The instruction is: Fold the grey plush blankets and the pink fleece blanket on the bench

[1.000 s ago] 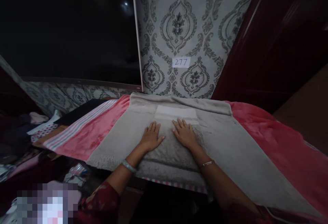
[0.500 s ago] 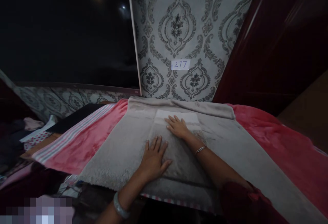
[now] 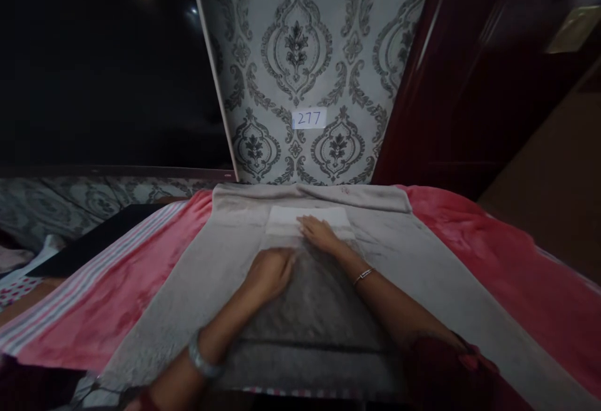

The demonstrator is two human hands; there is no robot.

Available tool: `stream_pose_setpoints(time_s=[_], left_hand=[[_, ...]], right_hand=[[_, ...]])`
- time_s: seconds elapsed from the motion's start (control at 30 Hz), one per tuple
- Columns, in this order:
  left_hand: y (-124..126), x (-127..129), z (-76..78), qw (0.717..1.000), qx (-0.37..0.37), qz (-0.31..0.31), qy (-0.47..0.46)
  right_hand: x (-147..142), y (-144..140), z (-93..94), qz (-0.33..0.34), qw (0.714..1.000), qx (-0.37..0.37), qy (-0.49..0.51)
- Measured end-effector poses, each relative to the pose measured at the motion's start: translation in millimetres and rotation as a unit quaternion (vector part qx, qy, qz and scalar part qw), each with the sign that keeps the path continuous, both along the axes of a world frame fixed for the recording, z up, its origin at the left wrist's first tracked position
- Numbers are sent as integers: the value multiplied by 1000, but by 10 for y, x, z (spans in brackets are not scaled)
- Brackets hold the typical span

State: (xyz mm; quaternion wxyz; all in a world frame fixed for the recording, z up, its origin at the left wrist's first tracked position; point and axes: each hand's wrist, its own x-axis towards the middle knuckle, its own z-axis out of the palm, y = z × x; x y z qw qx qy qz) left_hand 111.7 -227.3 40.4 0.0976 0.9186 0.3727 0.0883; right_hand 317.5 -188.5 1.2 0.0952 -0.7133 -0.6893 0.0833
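Since the earlier frames we have drawn our left hand [image 3: 270, 271] back toward the near edge and curled it, where a moment ago it lay flat with fingers spread; our right hand [image 3: 320, 234] has slid forward onto the near edge of the white cloth [image 3: 307, 218], and our view has swung a little to the right.

Our left hand now sits knuckles up on the grey towel [image 3: 220, 273], fingers bent under and bunched together against the pile; we cannot tell whether they pinch any of the fabric. Its forearm runs in from the lower left, a pale bangle [image 3: 203, 356] at the wrist. Our right hand lies palm down, fingers straight and close together, pointing toward the far left, their tips resting on the white cloth. Its arm comes in from the lower right, with a thin bracelet [image 3: 364, 275] at the wrist and a dark red sleeve [image 3: 436, 367] at the elbow.

We see the white cloth lying flat near the far edge of the grey towel, just short of the towel's rolled far hem. That towel is spread down the middle of a pink blanket [image 3: 493, 260] covering the bed. Behind the far edge, a patterned wall [image 3: 300, 47] carries a small label [image 3: 308, 118] reading 277.
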Motion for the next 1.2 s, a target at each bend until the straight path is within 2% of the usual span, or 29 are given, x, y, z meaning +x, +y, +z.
stream_pose_setpoints(time_s=[0.07, 0.13, 0.2, 0.3, 0.4, 0.47, 0.63, 0.77, 0.9, 1.07, 1.2], left_hand=[[320, 261, 95, 1000, 1, 7, 4], [622, 511, 84, 999, -5, 22, 42], [852, 690, -27, 997, -9, 38, 63], [1035, 783, -289, 995, 3, 67, 74], [1089, 758, -486, 990, 28, 110, 78], [1098, 740, -529, 987, 33, 134, 81], [1099, 759, -480, 984, 19, 149, 96], [1097, 773, -461, 984, 24, 147, 102], [1096, 775, -457, 984, 27, 143, 107], [1086, 782, -440, 984, 27, 142, 105], [1080, 781, -437, 985, 21, 141, 101]], right_hand=[[117, -30, 42, -55, 998, 21, -9], [239, -78, 23, -97, 995, 32, -21], [346, -124, -56, -122, 992, 30, -30], [452, -157, -210, -136, 990, 23, -30], [490, -153, -301, -142, 989, 26, -19], [493, -145, -322, -147, 989, 28, -14], [516, -108, -296, -176, 984, 28, 6], [585, -112, -145, -180, 983, -11, 27], [577, -364, -60, -183, 983, 1, 19], [474, -789, -299, -94, 995, 27, -19], [464, -863, -365, -99, 995, 12, -17]])
